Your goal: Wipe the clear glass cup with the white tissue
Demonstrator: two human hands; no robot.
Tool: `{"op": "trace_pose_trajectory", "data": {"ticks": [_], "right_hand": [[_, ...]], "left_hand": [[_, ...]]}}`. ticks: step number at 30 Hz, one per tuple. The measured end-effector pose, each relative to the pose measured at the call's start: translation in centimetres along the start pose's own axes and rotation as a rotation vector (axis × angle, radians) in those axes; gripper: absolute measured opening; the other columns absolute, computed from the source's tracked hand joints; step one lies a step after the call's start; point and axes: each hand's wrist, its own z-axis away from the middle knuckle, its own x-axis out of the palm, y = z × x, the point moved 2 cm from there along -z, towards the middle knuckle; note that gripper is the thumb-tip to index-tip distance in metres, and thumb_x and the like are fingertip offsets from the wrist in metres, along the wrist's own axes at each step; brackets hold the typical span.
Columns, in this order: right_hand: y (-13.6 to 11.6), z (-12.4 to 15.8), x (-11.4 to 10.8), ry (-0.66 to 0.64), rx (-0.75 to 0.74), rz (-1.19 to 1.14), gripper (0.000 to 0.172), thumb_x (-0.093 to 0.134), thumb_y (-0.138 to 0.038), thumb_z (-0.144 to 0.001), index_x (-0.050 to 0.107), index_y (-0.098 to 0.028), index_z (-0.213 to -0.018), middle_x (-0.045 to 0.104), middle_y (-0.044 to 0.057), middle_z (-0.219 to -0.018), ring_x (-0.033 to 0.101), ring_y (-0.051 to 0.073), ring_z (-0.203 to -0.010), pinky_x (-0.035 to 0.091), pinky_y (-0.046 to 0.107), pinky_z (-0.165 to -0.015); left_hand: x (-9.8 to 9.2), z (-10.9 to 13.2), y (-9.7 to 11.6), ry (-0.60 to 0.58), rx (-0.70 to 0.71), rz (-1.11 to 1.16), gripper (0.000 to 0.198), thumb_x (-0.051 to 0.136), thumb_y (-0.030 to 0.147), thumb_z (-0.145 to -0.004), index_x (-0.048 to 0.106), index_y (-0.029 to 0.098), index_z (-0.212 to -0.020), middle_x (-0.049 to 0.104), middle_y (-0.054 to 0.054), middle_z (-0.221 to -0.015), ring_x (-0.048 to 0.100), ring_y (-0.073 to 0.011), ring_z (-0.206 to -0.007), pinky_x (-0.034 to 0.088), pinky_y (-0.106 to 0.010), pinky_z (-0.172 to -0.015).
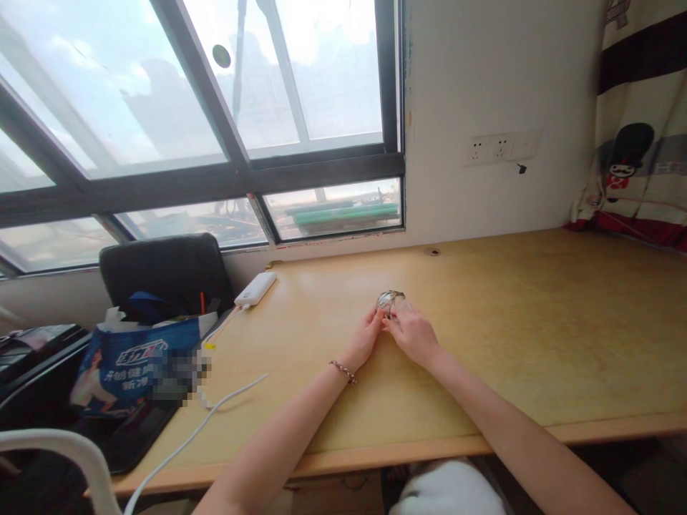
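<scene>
A small rounded object (391, 299), shiny and silvery with dark curved lines, is held just above or on the wooden desk (333, 400); I cannot tell its exact kind. My left hand (368, 335) grips it from the left, a braided bracelet (343, 371) around the wrist. From the right, my right hand (415, 332) closes on it too, thumb and fingers near the left thumb. The fingers hide the object's lower part.
A white power bank (256, 289) with cables lies at the desk's back left. A white cable (215, 411) crosses the left front. Beside the desk are a black chair (166, 268) and a blue bag (129, 365). A curtain (638, 157) hangs at right.
</scene>
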Motion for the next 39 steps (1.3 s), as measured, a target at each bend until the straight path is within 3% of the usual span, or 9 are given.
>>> {"op": "trace_pose_trajectory", "data": {"ticks": [3, 6, 10, 14, 18, 21, 27, 33, 39], "right_hand": [[0.9, -0.2, 1.0, -0.12, 0.17, -0.501, 0.034, 0.05, -0.043, -0.078, 0.061, -0.017, -0.097, 0.065, 0.009, -0.094, 0.058, 0.022, -0.088, 0.044, 0.036, -0.08], [1.8, -0.5, 1.5, -0.19, 0.304, -1.052, 0.038, 0.053, -0.044, -0.075, 0.059, -0.018, -0.103, 0.063, 0.006, -0.103, 0.058, 0.02, -0.094, 0.044, 0.034, -0.082], [3.2, -0.8, 1.3, -0.105, 0.42, -1.339, 0.036, 0.055, -0.044, -0.074, 0.06, -0.02, -0.099, 0.063, 0.005, -0.105, 0.058, 0.02, -0.096, 0.045, 0.034, -0.083], [3.7, -0.9, 1.0, -0.039, 0.431, -1.372, 0.032, 0.053, -0.044, -0.076, 0.06, -0.02, -0.095, 0.064, 0.004, -0.102, 0.057, 0.02, -0.097, 0.043, 0.036, -0.086], [3.2, -1.0, 0.7, -0.053, 0.398, -1.421, 0.035, 0.051, -0.046, -0.076, 0.059, -0.019, -0.097, 0.064, 0.004, -0.101, 0.057, 0.021, -0.099, 0.042, 0.038, -0.088], [3.1, -1.1, 0.4, -0.075, 0.385, -1.407, 0.037, 0.05, -0.049, -0.075, 0.06, -0.018, -0.094, 0.065, 0.006, -0.097, 0.058, 0.022, -0.096, 0.042, 0.039, -0.087], [2.8, -1.1, 0.4, -0.11, 0.33, -1.347, 0.035, 0.053, -0.046, -0.074, 0.061, -0.016, -0.09, 0.066, 0.008, -0.092, 0.059, 0.022, -0.088, 0.043, 0.036, -0.08], [2.8, -1.0, 1.0, -0.068, 0.317, -1.186, 0.041, 0.047, -0.049, -0.077, 0.06, -0.016, -0.095, 0.063, 0.008, -0.101, 0.056, 0.021, -0.092, 0.041, 0.033, -0.08], [4.2, -0.9, 2.8, -0.052, 0.366, -0.99, 0.041, 0.044, -0.054, -0.076, 0.062, -0.02, -0.09, 0.064, 0.005, -0.086, 0.057, 0.02, -0.082, 0.041, 0.034, -0.075]], "left_hand": [[-0.1, 0.3, 0.8, 0.086, 0.128, -0.153, 0.039, 0.059, 0.035, -0.073, 0.057, 0.017, -0.108, 0.057, -0.007, -0.114, 0.048, -0.0243, -0.109, 0.031, -0.036, -0.097], [0.3, 1.0, 2.0, 0.147, 0.228, -0.251, 0.043, 0.063, 0.025, -0.069, 0.055, 0.022, -0.111, 0.049, -0.005, -0.125, 0.036, -0.0236, -0.121, 0.022, -0.035, -0.103], [1.3, 1.5, 2.9, 0.089, 0.306, -0.295, 0.049, 0.065, 0.021, -0.067, 0.053, 0.025, -0.113, 0.035, -0.005, -0.136, 0.022, -0.0225, -0.129, 0.016, -0.035, -0.106], [1.0, 0.7, 1.5, 0.159, 0.258, -0.132, 0.071, 0.069, 0.029, -0.063, 0.037, 0.024, -0.126, 0.032, -0.007, -0.137, 0.023, -0.024, -0.128, 0.018, -0.036, -0.105], [1.3, 0.0, -0.9, -0.008, -0.066, 0.182, 0.056, 0.05, 0.056, -0.072, 0.054, 0.014, -0.108, 0.052, -0.013, -0.118, 0.043, -0.0267, -0.114, 0.028, -0.041, -0.099], [2.1, 0.3, -1.2, -0.095, -0.199, 0.391, 0.053, 0.04, 0.058, -0.077, 0.057, 0.014, -0.103, 0.057, -0.012, -0.112, 0.05, -0.0234, -0.107, 0.03, -0.041, -0.099], [2.0, 0.8, 0.2, -0.119, -0.205, 0.582, 0.041, 0.042, 0.05, -0.081, 0.055, 0.02, -0.105, 0.053, -0.007, -0.117, 0.05, -0.02, -0.106, 0.033, -0.039, -0.097], [1.0, 0.1, 0.1, -0.111, -0.192, 0.607, 0.036, 0.044, 0.043, -0.083, 0.056, 0.018, -0.106, 0.053, -0.007, -0.116, 0.05, -0.0186, -0.103, 0.036, -0.033, -0.093], [0.2, -0.3, -0.8, -0.121, -0.21, 0.664, 0.037, 0.047, 0.041, -0.082, 0.053, 0.016, -0.108, 0.05, -0.01, -0.121, 0.05, -0.023, -0.104, 0.036, -0.041, -0.093]]}}
